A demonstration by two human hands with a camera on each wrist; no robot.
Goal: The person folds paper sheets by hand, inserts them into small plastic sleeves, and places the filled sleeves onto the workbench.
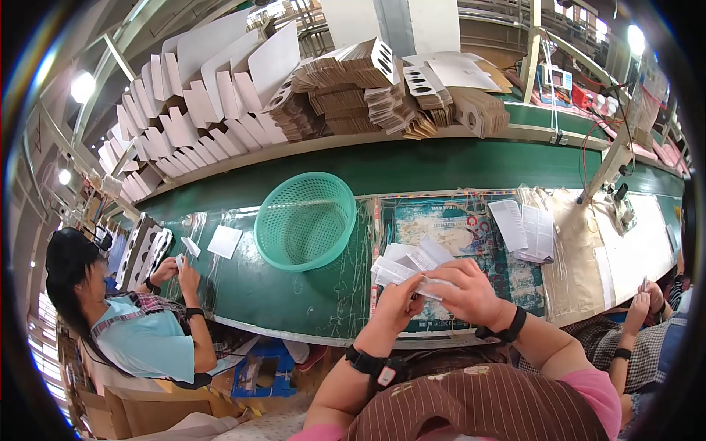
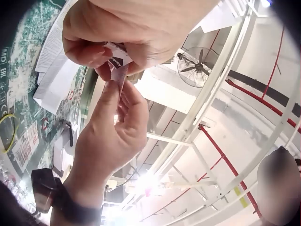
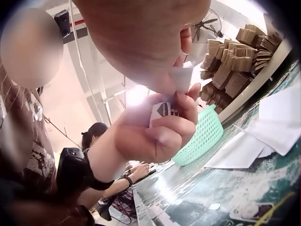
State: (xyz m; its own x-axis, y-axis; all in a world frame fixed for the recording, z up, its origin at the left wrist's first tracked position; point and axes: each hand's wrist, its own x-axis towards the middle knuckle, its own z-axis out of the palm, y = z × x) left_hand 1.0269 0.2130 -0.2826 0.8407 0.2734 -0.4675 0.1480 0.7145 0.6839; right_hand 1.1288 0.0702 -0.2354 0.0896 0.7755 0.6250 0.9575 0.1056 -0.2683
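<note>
Both hands meet over the front of the bench around a small folded printed leaflet (image 1: 435, 287). My left hand (image 1: 397, 305) pinches one end of the leaflet, its fingers curled. From the other side my right hand (image 1: 467, 292) pinches it between thumb and fingers. The left wrist view shows a dark logo on the folded paper (image 2: 120, 57) between the two hands. In the right wrist view the printed paper (image 3: 160, 112) sticks out from the left hand's curled fingers. Just beyond the hands lies a loose pile of leaflets (image 1: 430, 253).
Another stack of white leaflets (image 1: 526, 229) lies to the right. A green perforated basket (image 1: 305, 220) stands left of centre. Cardboard inserts (image 1: 346, 81) fill the back shelf. A person (image 1: 140, 316) works on the left; another person's hands (image 1: 641, 307) show at far right.
</note>
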